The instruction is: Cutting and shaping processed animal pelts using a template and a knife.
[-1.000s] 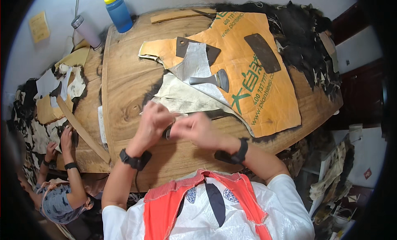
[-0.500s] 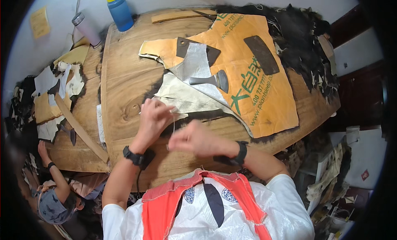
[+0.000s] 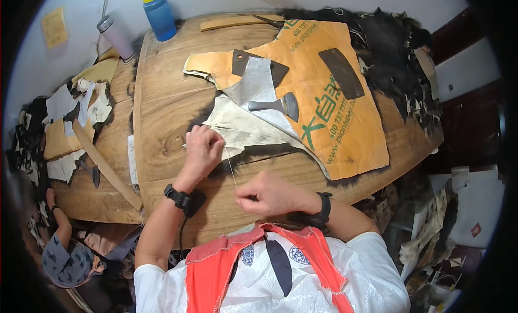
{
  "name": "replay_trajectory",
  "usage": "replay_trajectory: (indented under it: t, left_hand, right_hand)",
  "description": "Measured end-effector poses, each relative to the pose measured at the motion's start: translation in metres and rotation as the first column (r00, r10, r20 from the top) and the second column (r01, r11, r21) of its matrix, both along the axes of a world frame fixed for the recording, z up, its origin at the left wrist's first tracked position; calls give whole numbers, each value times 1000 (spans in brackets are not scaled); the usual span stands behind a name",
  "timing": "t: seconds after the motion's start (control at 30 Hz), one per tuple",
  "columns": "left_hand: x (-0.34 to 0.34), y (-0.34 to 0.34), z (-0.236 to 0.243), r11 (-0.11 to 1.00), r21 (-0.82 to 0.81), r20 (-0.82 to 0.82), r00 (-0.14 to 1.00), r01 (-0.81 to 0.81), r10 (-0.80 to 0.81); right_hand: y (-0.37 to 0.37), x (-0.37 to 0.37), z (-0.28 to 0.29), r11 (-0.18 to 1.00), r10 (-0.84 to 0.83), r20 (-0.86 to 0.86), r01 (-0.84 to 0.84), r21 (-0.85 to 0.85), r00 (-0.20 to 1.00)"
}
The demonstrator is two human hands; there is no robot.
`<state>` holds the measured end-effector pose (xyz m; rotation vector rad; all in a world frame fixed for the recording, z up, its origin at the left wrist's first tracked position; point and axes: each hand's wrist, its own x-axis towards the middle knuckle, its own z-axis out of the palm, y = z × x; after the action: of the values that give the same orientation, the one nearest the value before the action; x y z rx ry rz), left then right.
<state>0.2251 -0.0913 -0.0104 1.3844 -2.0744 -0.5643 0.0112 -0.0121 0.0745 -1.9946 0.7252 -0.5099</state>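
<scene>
surface: wide wooden table, rounded outline, bold grain with a knot near the left hand. a large orange paper sack lies flat over its right half; dark fur spreads along the far right edge and under the sack. on the sack: two dark flat blades, one at, one at, plus a knife with a fan-shaped blade.

pale hide piece lies at table centre, partly over the sack's left edge, dark fur fringe showing beneath it.

left hand: fingers curled down, pinching the near-left edge of the hide against the table.

right hand: closed in a loose fist near the table's front edge, fingertips pinching a thin thread that runs taut up to the hide by the left hand. needle not discernible.

far edge: blue bottle with yellow cap, grey bottle, a wooden strip. pale wall behind.

left: a lower bench with hide scraps and a long wooden slat. another person crouches below it.
</scene>
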Motion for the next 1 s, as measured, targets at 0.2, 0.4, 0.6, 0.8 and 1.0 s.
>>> replay_trajectory:
  t: [0.2, 0.4, 0.6, 0.8, 1.0]
  left_hand:
    - [-3, 1, 14, 971, -24, -73, 969, 236, -237]
    - [-8, -7, 13, 963, 93, -35, 968, 252, -249]
    - [0, -11, -1, 978, 78, 20, 980, 195, -197]
    - [0, 10, 24, 983, 176, -99, 994, 58, -41]
    - [-66, 48, 28, 970, 237, 407, 912, -55, -48]
  right_hand:
    - [-10, -40, 27, 960, -273, -79, 277, 39, 959]
    - [-21, -78, 1, 913, -388, -67, 373, -167, 919]
    - [-21, -79, -1, 933, -269, -116, 229, -277, 956]
    - [-73, -203, -13, 810, -587, -471, 468, -354, 659]
    - [-120, -288, -36, 360, -769, -313, -26, -932, 558]
